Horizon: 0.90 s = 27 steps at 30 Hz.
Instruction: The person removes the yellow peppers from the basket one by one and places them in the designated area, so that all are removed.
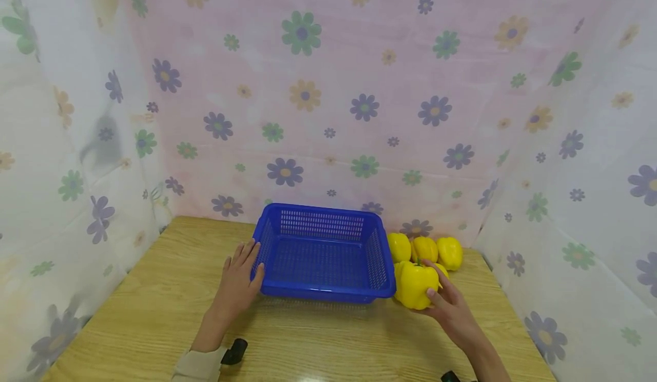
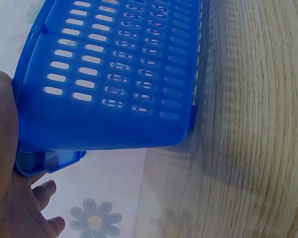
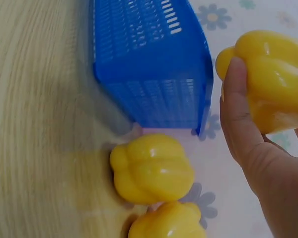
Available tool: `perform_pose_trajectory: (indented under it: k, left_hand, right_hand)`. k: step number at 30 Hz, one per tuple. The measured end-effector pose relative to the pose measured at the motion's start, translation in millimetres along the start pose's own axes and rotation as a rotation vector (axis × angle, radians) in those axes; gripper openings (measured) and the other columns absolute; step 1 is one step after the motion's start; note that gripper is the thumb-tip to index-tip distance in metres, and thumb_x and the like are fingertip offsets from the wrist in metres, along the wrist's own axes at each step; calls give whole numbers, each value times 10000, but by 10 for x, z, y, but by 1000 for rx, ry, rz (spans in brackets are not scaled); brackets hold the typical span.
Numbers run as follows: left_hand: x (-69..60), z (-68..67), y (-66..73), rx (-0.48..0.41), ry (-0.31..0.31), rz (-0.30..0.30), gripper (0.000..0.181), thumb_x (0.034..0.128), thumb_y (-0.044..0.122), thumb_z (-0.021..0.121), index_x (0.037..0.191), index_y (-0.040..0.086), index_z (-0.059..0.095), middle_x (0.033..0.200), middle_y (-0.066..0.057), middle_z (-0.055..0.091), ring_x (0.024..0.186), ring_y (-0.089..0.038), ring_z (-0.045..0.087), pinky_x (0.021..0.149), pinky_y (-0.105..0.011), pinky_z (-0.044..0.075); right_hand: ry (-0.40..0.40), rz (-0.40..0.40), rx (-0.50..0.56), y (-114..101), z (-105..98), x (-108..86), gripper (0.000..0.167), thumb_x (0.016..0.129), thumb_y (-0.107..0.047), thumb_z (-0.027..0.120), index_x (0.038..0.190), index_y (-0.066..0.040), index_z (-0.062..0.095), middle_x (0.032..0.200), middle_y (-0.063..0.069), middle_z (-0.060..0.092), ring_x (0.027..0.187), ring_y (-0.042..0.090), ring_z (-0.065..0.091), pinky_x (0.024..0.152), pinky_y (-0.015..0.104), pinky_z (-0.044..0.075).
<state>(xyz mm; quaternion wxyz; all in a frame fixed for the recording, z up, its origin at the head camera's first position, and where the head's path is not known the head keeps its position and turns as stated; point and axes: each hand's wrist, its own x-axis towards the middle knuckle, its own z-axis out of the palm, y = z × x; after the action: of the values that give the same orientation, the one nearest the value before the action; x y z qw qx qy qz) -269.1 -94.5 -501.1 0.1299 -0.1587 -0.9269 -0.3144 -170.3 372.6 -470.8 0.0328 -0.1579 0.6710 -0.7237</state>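
A yellow bell pepper (image 1: 414, 285) with a short green stem is gripped between the thumb and fingers of my right hand (image 1: 447, 308). The right wrist view shows this held pepper (image 3: 275, 74) raised off the table, beside the basket's rim. My left hand (image 1: 238, 279) rests on the left rim of a blue plastic basket (image 1: 328, 293), its fingers fairly straight and spread. Close up in the left wrist view, the basket's slotted wall (image 2: 109, 124) lies near the left hand (image 2: 12, 198). Nothing lies inside the basket.
More yellow bell peppers (image 1: 450, 254) sit to the right of the basket, partly hidden by the held one. A wood-grain table (image 1: 318, 342) carries everything. Flower-printed cloth (image 1: 328, 114) hangs behind and along both sides.
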Motion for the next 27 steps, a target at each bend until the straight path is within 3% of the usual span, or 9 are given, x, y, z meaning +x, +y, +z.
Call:
perform_pose_trajectory:
  k: [6, 14, 27]
  left_hand:
    - [0, -1, 9, -1, -10, -8, 575, 1068, 225, 489, 1568, -18, 340, 1653, -204, 276, 1530, -465, 185, 1164, -736, 140]
    - [0, 6, 13, -6, -3, -8, 574, 1067, 229, 493, 1564, -19, 348, 1652, -203, 279, 1529, -462, 194, 1164, -735, 150]
    - [11, 13, 7, -9, -8, -15, 582, 1065, 235, 485, 1567, -22, 338, 1655, -204, 272, 1527, -469, 193, 1169, -728, 148]
  right_hand:
    - [36, 4, -20, 79, -166, -107, 581, 1119, -80, 303, 1652, -139, 81, 1473, -183, 430, 1214, 56, 610, 905, 403, 597]
    - [86, -21, 13, 86, -430, -208, 607, 1119, -78, 293, 1658, -188, 37, 1458, -204, 438, 1216, 32, 606, 915, 359, 592]
    - [193, -2, 10, 131, -830, -248, 588, 1121, -103, 309, 1650, -298, 144, 1386, -233, 521, 1155, 17, 635, 870, 322, 603]
